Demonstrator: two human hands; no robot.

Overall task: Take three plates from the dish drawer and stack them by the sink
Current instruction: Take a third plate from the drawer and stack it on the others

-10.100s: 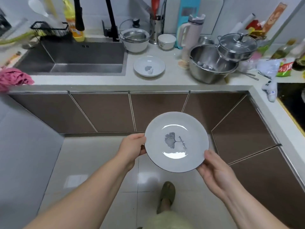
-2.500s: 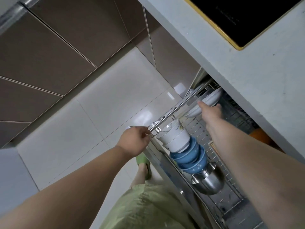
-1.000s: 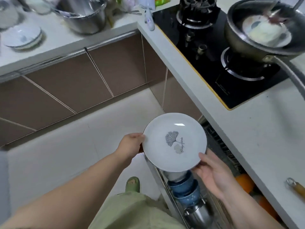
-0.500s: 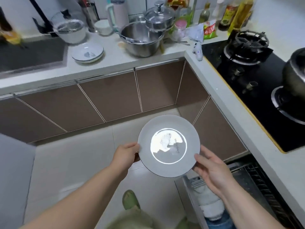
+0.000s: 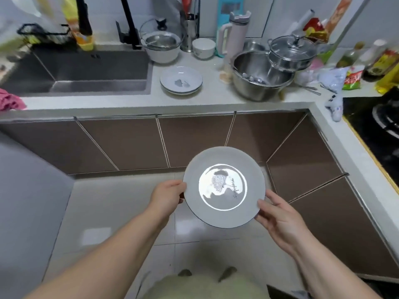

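I hold a grey-white plate (image 5: pixel 224 186) with a leaf print level in front of me, over the floor. My left hand (image 5: pixel 167 194) grips its left rim and my right hand (image 5: pixel 275 214) grips its lower right rim. A stack of matching plates (image 5: pixel 181 81) rests on the counter just right of the steel sink (image 5: pixel 86 71). The dish drawer is out of sight.
A white pot with a glass lid (image 5: pixel 160 45), a small white bowl (image 5: pixel 204 48), a large steel bowl (image 5: pixel 260 76) and a lidded steel pot (image 5: pixel 291 52) crowd the counter around the stack. A black hob (image 5: pixel 375 130) lies at the right. Brown cabinet doors (image 5: pixel 133 143) face me.
I have turned left from the drawer toward the sink counter, carrying the plate in both hands. The open drawer has left the view and the sink has come in.
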